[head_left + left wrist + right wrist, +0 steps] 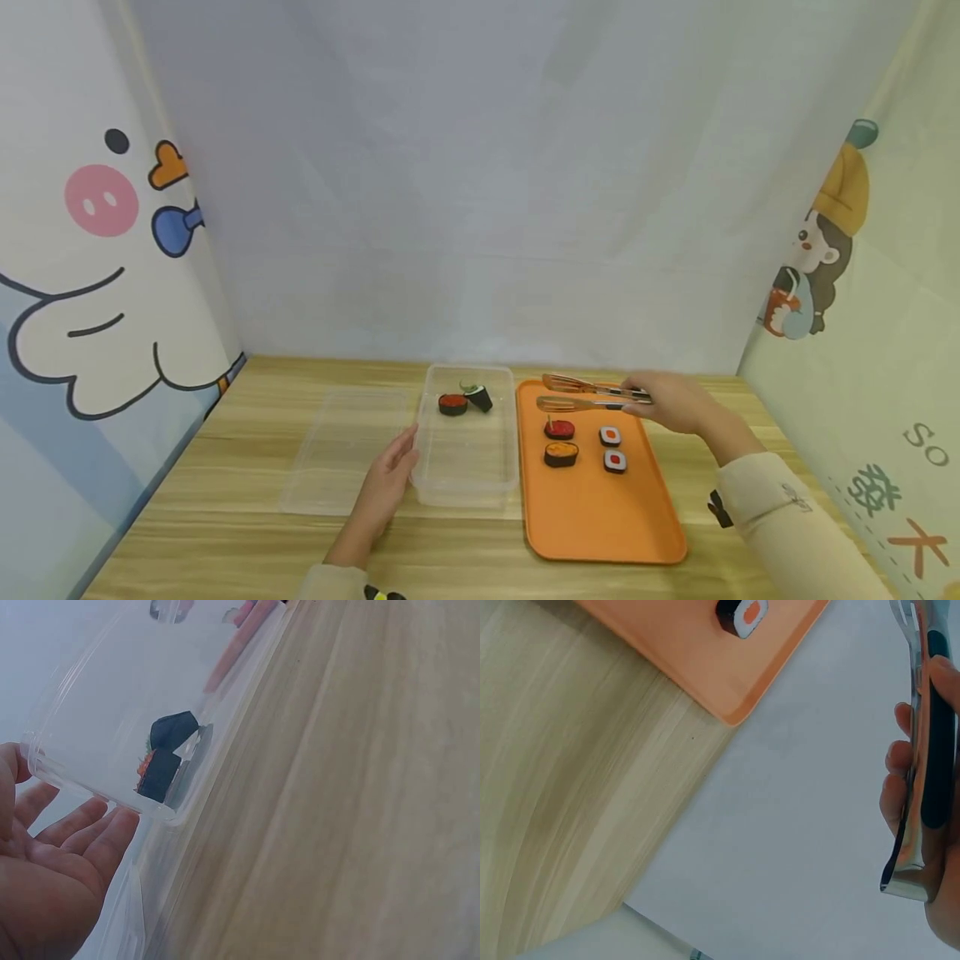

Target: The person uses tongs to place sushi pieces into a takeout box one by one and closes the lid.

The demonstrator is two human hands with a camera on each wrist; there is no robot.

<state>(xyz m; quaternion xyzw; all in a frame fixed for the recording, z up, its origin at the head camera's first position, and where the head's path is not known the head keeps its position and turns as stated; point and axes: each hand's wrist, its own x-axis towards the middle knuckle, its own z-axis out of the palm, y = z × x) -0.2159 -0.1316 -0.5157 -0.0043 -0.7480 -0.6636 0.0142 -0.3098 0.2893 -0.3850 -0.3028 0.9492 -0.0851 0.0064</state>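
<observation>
My left hand (386, 479) rests its fingers, nearly straight, along the left side of a clear plastic container (468, 482), at the rim in the left wrist view. Inside lie a red-roe sushi piece (452, 405) and a dark-wrapped hand roll (478, 398) with a green tip. My right hand (671, 402) grips metal tongs (936, 750) by their black handles. Their two slotted heads are spread apart over the far end of an orange tray (600, 521), with nothing between them. Red-topped sushi (559, 429), orange-topped sushi (561, 454) and two sushi rolls (615, 461) sit on the tray.
A clear flat lid (341, 458) lies on the wooden table (225, 492) left of the container. The tray stands close along the container's right side. A pale curtain (480, 208) hangs behind the table, with printed cloths on both sides.
</observation>
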